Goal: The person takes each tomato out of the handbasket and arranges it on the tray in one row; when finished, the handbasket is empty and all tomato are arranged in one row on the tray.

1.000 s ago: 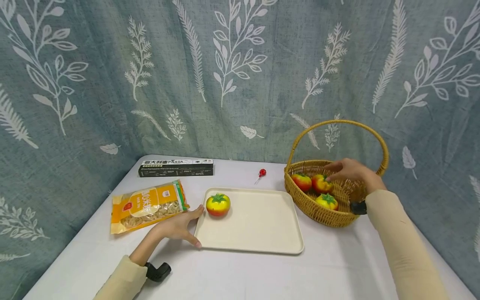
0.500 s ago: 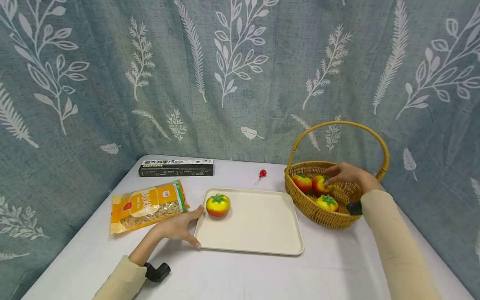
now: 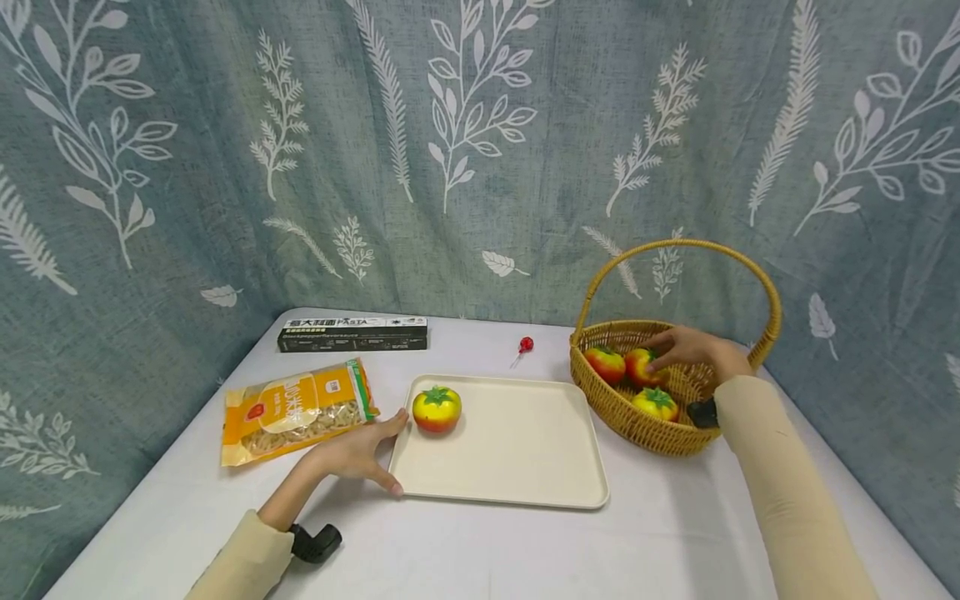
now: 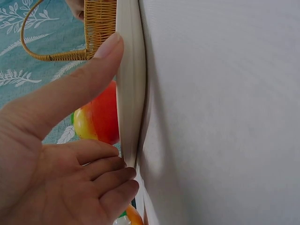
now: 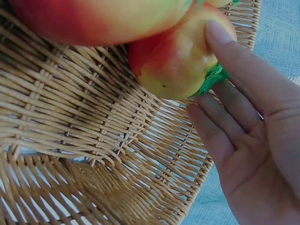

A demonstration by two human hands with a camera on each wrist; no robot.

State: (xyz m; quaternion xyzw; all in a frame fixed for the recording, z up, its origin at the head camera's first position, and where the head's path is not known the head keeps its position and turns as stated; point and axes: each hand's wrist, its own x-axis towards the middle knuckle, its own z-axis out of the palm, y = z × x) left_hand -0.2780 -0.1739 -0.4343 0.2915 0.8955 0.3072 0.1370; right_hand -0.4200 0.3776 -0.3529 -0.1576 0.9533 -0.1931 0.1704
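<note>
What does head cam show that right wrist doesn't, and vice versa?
Head only: the left hand touching the tray, a tomato on that tray, the orange bag, black box and small red item.
Right wrist only: the palm of the right hand and a dark speck on the touched tomato.
Both: that hand, that tomato, another tomato beside it, the basket and the curtain.

Head view bright, even; soft shadow beside right sleeve (image 3: 783, 483). Right wrist view dimmer, basket (image 5: 70, 108) shadowed upper left.
</note>
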